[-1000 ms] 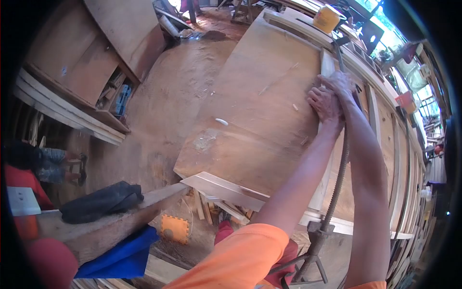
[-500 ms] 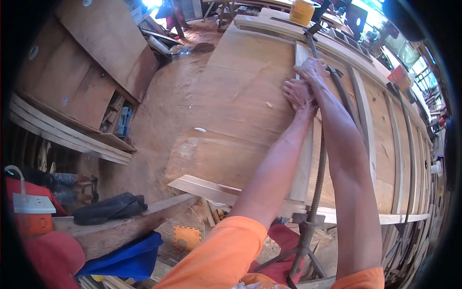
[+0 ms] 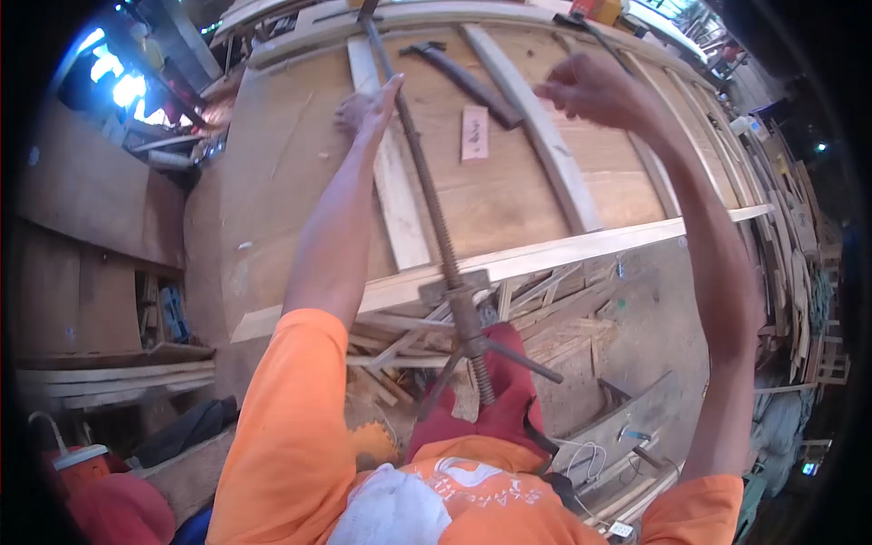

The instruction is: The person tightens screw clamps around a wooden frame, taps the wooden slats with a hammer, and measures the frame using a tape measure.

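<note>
A framed plywood panel (image 3: 272, 191) lies before me, crossed by wooden slats. My left hand (image 3: 368, 111) is closed over the near-left slat (image 3: 400, 213), its fingers at the slat's left edge and its thumb beside the clamp's bar. The long threaded bar clamp (image 3: 427, 182) runs across the panel, its jaw and handle at the near edge. My right hand (image 3: 595, 91) hangs above the panel, fingers loosely bent and apart, nothing visible in them. Between the hands lie a hammer (image 3: 468, 86) and a small pinkish piece with writing (image 3: 474, 133).
A second clamp (image 3: 590, 36) crosses the panel farther right. Scrap wood (image 3: 400, 350) lies beneath the near edge. Plywood cabinets (image 3: 91, 209) stand left, stacked boards (image 3: 790, 236) right. A red cap (image 3: 118, 509) is at lower left.
My right hand has left the slat beside my left hand and moved right, into the air. The view has swung right, and the hammer and pinkish piece now show uncovered.
</note>
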Action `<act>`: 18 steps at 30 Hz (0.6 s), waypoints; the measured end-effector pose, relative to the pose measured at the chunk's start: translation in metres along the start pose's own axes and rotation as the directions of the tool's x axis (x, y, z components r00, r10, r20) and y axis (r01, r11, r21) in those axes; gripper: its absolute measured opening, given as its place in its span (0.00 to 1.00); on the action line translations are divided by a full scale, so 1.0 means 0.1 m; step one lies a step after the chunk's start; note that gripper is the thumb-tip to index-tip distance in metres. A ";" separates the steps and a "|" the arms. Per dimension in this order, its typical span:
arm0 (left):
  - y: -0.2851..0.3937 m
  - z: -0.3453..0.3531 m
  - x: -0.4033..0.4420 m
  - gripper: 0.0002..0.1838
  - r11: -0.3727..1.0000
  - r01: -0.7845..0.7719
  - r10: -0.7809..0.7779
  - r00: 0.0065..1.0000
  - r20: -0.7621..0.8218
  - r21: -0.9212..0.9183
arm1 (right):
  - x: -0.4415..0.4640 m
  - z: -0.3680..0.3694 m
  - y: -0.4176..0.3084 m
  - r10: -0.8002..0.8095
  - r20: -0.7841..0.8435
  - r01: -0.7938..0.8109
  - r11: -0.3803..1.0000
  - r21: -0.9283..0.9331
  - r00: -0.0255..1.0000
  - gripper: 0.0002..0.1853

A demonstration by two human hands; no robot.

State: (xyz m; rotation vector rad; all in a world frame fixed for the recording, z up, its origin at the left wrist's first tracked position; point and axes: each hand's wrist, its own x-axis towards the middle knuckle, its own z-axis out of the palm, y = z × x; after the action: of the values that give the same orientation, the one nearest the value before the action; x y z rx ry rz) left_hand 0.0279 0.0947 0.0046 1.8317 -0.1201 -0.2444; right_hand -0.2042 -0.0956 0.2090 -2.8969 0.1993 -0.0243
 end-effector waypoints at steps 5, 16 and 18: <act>-0.24 0.05 0.18 0.67 0.919 0.115 -0.018 0.967 -0.252 0.377 | -0.04 0.45 0.61 -0.047 -0.136 0.049 0.999 0.010 0.990 0.15; -0.45 -0.15 0.30 0.62 0.909 0.086 0.035 0.959 -0.282 0.408 | 2.11 1.99 0.89 0.052 -0.026 -0.053 0.997 -0.052 0.998 0.23; -0.46 -0.21 0.32 0.57 0.919 -0.025 0.141 0.953 -0.268 0.394 | 2.24 1.84 0.88 0.037 0.001 -0.037 0.999 -0.030 0.999 0.22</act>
State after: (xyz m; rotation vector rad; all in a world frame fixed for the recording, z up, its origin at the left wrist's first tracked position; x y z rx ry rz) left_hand 0.0621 0.1205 -0.0378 2.2302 -0.0407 0.1241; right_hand 0.0122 -0.1679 0.0091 -2.9224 0.2554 -0.0125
